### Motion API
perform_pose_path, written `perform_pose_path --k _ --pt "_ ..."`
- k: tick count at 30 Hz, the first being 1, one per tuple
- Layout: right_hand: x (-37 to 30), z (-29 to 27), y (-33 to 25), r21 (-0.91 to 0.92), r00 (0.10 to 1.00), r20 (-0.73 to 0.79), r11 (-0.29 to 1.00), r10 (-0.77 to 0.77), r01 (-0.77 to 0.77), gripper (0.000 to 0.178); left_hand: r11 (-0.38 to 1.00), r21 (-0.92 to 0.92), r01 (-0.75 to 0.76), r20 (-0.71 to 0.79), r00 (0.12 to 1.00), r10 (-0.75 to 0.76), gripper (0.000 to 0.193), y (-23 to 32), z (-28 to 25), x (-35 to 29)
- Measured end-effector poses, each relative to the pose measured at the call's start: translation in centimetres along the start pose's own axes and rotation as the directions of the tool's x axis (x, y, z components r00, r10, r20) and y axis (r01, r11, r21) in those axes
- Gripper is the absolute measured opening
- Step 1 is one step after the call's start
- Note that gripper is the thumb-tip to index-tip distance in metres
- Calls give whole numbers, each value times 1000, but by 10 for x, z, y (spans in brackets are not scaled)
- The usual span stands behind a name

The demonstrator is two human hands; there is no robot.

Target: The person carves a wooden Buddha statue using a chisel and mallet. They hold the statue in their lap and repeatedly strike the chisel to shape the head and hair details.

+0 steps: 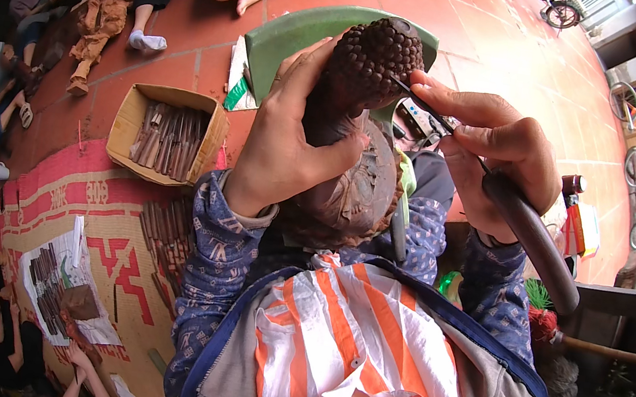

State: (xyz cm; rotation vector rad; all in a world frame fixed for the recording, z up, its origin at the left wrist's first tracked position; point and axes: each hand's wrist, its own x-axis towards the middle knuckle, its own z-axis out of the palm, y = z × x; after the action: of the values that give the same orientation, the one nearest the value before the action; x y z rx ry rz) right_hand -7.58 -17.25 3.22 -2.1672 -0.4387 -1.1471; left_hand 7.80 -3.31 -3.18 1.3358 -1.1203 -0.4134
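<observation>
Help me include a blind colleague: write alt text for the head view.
Seen from above, a left hand grasps a dark carved figure with a knobbly head, while the right hand holds a dark-handled tool at that head. To the left are an open box of slender tools and a patterned mat.

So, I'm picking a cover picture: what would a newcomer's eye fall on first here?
Probably the knobbly dark carved head at upper centre, held by the left hand. Right of it, the right hand holds a dark-handled tool, tip toward the head. Left of the hands, a cardboard box of slender tools stands out.
</observation>
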Motion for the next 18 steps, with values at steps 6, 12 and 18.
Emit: perform_pose_path --k 6,12,18 --pt "1 1 -5 -12 999 -5 999 47 -47 17 1000 6 -20 -30 999 20 75 -3 2 -2" --pt "1 2 -6 -2 997 -25 997 76 -76 18 999 0 -33 -31 999 33 75 -4 3 -2" --pt "2 12 -15 -82 995 -61 993 82 -86 18 1000 -2 -20 -26 999 20 75 -4 3 -3"
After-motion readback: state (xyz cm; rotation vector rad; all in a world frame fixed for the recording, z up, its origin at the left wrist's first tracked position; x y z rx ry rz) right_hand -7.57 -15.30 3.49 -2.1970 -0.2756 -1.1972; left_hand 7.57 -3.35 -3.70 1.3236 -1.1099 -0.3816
